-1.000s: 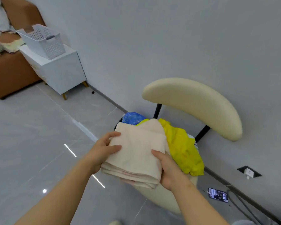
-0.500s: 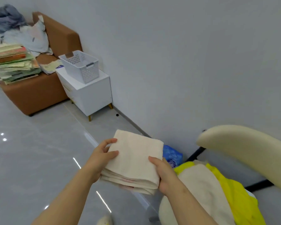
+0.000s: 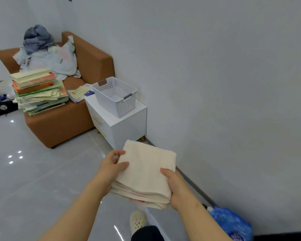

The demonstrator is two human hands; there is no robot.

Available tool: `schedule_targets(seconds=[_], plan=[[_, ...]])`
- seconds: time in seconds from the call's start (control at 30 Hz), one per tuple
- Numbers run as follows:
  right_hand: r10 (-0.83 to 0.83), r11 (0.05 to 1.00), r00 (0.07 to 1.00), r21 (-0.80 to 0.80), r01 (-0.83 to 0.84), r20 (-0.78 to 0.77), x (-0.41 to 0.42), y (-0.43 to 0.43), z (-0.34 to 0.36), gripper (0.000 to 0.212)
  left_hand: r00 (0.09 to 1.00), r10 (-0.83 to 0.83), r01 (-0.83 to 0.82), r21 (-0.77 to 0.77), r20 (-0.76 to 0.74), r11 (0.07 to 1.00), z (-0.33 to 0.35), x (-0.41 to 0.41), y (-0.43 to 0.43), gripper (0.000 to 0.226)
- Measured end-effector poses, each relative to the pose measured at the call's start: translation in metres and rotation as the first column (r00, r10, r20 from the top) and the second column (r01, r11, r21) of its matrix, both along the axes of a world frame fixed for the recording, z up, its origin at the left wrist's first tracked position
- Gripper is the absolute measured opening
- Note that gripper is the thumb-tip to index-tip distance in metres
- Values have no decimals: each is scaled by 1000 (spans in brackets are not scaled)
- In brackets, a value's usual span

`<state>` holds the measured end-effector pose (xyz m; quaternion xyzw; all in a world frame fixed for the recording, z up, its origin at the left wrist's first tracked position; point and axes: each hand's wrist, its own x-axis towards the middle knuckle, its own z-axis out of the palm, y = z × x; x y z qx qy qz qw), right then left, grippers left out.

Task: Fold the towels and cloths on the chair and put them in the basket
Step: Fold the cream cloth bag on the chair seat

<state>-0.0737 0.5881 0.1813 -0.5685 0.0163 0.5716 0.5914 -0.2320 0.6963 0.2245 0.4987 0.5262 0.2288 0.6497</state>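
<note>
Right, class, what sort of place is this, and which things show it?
Likely a home living room: a brown sofa piled with laundry and stacked books, beside a white cabinet carrying a basket.

Left hand (image 3: 111, 166), right hand (image 3: 176, 186) held forward, gripping folded towel (image 3: 146, 171) sides, thumbs on top.

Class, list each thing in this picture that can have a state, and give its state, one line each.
cream towel, folded, held off the floor between both hands.
left hand, grips the towel's left edge, thumb on top.
right hand, grips the towel's near right corner.
basket, upright on the white cabinet, nothing visible inside.
book stack, piled unevenly on the sofa.
</note>
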Motion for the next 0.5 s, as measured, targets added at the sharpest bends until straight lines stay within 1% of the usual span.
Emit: schedule_targets(seconds=[0.2,0.33,0.5], plan=[[17,999,1000,43,-17,13,23,169,1,36,999,44,-44,25,1,999,4,21,155,25],[23,998,1000,61,-24,19,32,267,13,38,1000,31,-31,45,-1,999,12,28,252,26],[-8,996,999,94,5,33,42,379,18,34,1000,-1,1,62,-5,998,9,40,374,26]])
